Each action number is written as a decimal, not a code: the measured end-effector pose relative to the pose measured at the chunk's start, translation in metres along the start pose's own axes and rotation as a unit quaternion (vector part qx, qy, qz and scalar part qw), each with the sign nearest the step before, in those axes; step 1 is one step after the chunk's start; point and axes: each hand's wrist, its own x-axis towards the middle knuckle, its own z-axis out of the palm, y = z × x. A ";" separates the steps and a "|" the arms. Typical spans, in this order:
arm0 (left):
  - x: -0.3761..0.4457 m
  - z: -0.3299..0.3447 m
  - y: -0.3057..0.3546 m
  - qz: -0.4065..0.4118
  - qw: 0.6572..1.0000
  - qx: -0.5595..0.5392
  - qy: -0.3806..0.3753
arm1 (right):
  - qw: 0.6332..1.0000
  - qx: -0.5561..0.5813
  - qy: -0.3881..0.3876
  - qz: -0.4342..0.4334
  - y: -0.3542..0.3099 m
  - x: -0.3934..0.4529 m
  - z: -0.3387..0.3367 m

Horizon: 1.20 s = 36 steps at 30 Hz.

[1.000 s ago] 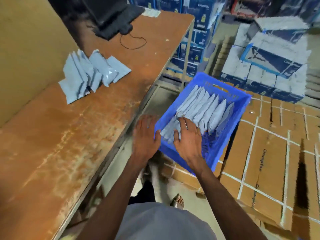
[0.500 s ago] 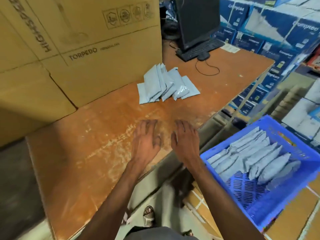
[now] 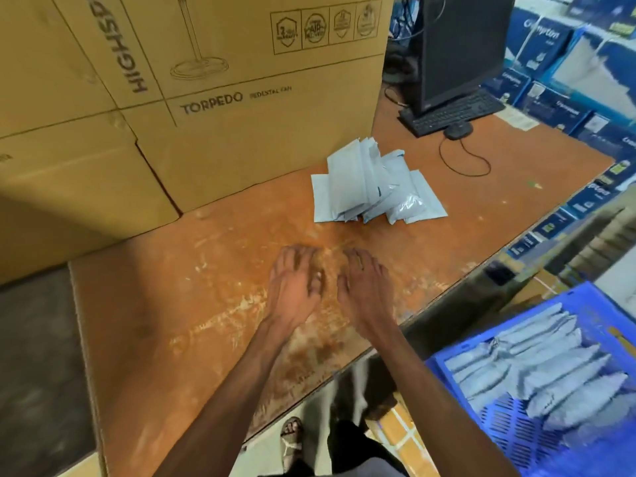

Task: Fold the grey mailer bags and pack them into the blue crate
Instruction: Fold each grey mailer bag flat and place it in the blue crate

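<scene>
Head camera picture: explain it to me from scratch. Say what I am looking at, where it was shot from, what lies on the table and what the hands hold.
There is no machine here. A person wears a wide-angle camera on the head, looking forward and down, so the two bare arms enter from the bottom of the picture. The left hand and the right hand are over a worn orange table, fingers spread, and neither holds anything. Farther back on the table lies a loose pile of grey mailer bags, in front of large cardboard boxes. A monitor, a keyboard and a mouse stand at the far end. Beside the table, at lower right, a blue crate already contains a row of folded bags. The pile on the table is presumably still to be packed.
</scene>
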 end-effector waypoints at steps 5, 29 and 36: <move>0.034 0.017 0.000 -0.046 0.999 0.018 -0.022 | 0.999 0.034 -0.021 -0.007 0.015 0.041 0.021; 0.147 0.050 -0.020 -0.359 0.852 -0.376 0.059 | 0.994 0.052 0.015 -0.092 0.031 0.100 0.043; 0.075 -0.013 -0.017 -0.366 0.757 -0.526 0.126 | 0.985 0.095 0.065 -0.126 -0.023 0.074 0.049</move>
